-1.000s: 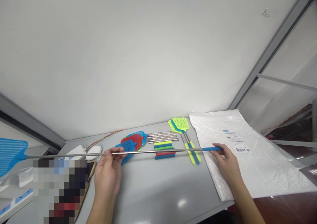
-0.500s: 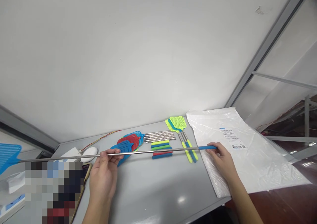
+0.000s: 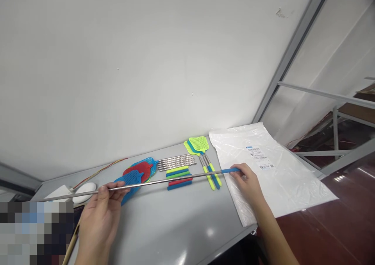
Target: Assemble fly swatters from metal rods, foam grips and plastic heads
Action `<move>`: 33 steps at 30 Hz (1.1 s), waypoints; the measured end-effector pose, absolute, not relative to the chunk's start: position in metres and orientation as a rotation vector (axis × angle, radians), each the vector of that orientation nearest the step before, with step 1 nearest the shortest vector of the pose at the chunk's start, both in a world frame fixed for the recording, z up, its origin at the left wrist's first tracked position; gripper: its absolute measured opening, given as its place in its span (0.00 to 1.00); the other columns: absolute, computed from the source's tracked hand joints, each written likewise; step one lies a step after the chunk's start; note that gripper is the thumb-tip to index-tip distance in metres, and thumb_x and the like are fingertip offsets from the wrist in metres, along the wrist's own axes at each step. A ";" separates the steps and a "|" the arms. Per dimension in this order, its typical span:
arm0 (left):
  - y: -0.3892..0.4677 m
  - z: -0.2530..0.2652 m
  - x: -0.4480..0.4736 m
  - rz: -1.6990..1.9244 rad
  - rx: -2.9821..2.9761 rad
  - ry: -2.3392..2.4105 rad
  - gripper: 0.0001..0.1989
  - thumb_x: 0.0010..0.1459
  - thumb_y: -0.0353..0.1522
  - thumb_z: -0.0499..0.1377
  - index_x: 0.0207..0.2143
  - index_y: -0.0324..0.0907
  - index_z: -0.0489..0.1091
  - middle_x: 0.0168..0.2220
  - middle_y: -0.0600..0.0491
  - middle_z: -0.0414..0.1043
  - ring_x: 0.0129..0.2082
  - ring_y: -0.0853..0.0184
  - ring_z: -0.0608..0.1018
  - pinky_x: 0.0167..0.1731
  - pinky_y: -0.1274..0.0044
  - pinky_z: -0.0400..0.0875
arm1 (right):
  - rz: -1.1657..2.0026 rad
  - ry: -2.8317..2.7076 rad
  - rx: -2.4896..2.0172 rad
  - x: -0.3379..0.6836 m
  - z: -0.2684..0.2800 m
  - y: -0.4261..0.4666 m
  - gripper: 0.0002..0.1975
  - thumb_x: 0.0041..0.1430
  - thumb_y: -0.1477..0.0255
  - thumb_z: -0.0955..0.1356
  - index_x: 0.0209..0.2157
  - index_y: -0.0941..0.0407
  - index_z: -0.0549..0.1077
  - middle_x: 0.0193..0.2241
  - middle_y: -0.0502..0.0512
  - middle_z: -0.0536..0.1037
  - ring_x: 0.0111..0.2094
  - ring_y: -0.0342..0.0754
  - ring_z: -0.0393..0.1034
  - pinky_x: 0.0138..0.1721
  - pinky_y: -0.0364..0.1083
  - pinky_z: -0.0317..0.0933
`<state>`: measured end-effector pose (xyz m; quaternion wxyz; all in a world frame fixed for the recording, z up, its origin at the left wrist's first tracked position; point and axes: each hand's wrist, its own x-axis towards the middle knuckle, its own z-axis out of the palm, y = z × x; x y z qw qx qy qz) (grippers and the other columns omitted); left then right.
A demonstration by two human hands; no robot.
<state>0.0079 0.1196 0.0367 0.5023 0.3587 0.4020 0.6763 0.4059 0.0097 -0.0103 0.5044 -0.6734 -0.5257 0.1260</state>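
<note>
The head view has swung right, losing the paddle of the swatter (image 3: 146,184). Above the desk (image 3: 152,226), the left grip (image 3: 101,214) pinches its steel rod (image 3: 170,179), the right grip (image 3: 246,181) its blue handle (image 3: 228,170); a loosened pinch could drop it onto the colored tubes (image 3: 178,171).

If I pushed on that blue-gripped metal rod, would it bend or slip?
The blue-gripped metal rod seems stiff, running nearly straight between the left hand and right hand. It's probably light, since both hands merely pinch it. Its shiny surface may feel slippery.
</note>
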 end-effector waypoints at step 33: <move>0.094 0.023 0.135 1.069 1.155 0.863 0.16 0.58 0.41 0.59 0.42 0.38 0.71 0.48 0.43 0.75 0.36 0.62 0.81 0.47 0.66 0.71 | 0.170 -1.445 -1.672 0.408 -0.020 0.010 0.09 0.62 0.63 0.65 0.39 0.51 0.72 0.34 0.54 0.70 0.36 0.51 0.65 0.38 0.51 0.60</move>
